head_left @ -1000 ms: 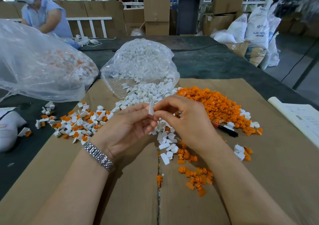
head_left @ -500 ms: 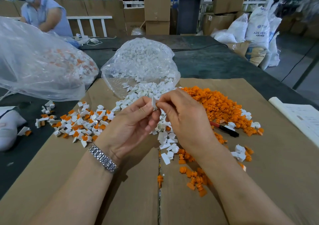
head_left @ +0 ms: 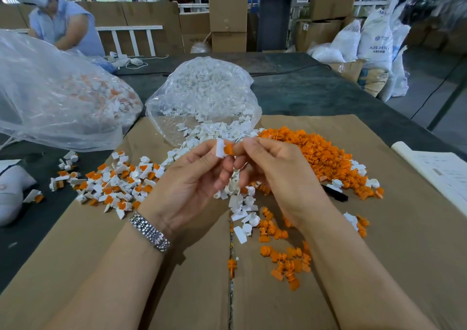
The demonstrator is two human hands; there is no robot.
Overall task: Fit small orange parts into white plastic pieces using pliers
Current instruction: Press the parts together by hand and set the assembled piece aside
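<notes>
The orange part (head_left: 228, 149), pinched by the right hand (head_left: 280, 175), meets the white piece (head_left: 220, 148) pinched in the left hand (head_left: 187, 188), centre frame, apparently for fitting.

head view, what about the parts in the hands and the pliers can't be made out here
- Head view: whether the orange part is fully seated in the white piece; fingertips of the left hand and right hand cover the joint.
- Pliers: only a dark handle shows; the rest lies hidden under loose white and orange parts and the right hand.
- Large bag at left: contents blurred by cloudy plastic, bag cut off by the frame edge.
</notes>
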